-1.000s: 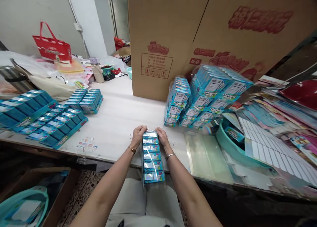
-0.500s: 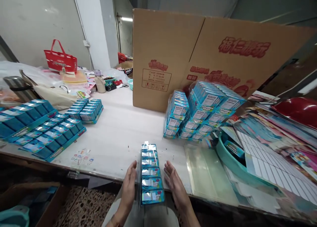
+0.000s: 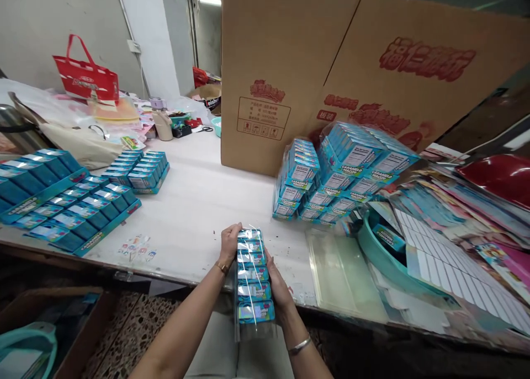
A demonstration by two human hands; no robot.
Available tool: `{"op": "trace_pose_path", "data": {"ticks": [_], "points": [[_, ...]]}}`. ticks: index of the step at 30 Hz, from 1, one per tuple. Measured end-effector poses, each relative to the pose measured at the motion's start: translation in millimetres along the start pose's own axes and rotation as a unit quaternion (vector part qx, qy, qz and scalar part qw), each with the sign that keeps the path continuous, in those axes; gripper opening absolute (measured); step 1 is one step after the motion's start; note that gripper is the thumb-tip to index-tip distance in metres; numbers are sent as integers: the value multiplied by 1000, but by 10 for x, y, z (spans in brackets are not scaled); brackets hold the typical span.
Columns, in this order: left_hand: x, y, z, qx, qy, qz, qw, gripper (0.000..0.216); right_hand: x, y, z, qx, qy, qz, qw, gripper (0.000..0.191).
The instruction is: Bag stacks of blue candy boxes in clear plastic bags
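A row of blue candy boxes [image 3: 253, 274] in clear plastic wrap points away from me over the table's front edge. My left hand [image 3: 229, 245] is closed at the row's far left corner, fingers pinched on the wrap. Along the right side lies my right hand [image 3: 278, 284], gripping the row; its fingertips are partly hidden. Loose clear film hangs past the near end, above my lap. Beyond my right hand, wrapped stacks of the same blue boxes [image 3: 331, 188] stand against a large carton.
The cardboard carton [image 3: 285, 48] rises at the back of the white table [image 3: 186, 202]. Trays of blue boxes [image 3: 93, 216] stand at left. At right are a clear plastic sheet [image 3: 337, 274], a teal basin [image 3: 366, 244] and piled printed card [image 3: 467, 252]. An open box [image 3: 74, 324] sits low left.
Both hands were apart from the row with fingers spread. Now the left has reached forward to its far corner and the right has closed in on its right side. The view has tilted down slightly.
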State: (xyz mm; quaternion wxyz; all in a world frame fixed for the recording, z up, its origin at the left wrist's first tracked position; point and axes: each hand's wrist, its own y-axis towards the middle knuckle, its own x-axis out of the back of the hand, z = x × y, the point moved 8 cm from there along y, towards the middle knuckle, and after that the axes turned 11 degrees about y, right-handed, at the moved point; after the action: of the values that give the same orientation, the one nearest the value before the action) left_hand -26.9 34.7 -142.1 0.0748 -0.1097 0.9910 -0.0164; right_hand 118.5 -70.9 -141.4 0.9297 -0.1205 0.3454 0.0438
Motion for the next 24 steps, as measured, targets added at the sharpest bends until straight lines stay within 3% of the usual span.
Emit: {"op": "trace_pose_path", "data": {"ticks": [4,7,10,13,16,19,21,24], "points": [[-20,74,34,19,12,9,1000,44,-4,13,-22,-13,12,3,1000,59],[155,-6,-65,-9,73,-23,997,49,119,25,-38,-9,19,-9,1000,59],[515,-392,-158,-54,126,-110,984,58,278,1,-47,-2,27,-33,999,63],[692,-907,51,-38,120,-110,986,63,280,-29,-86,-10,43,-28,999,66],[564,-1233,501,42,116,-51,991,77,93,-13,-98,-1,40,21,999,62],[316,-1282,660,68,55,-22,996,82,-103,36,1,15,-6,49,999,61],[175,-1206,465,60,44,-16,997,78,-254,66,216,30,-27,58,998,60],[-75,-949,-335,-16,51,10,999,76,-592,133,913,104,-66,63,990,52]]}}
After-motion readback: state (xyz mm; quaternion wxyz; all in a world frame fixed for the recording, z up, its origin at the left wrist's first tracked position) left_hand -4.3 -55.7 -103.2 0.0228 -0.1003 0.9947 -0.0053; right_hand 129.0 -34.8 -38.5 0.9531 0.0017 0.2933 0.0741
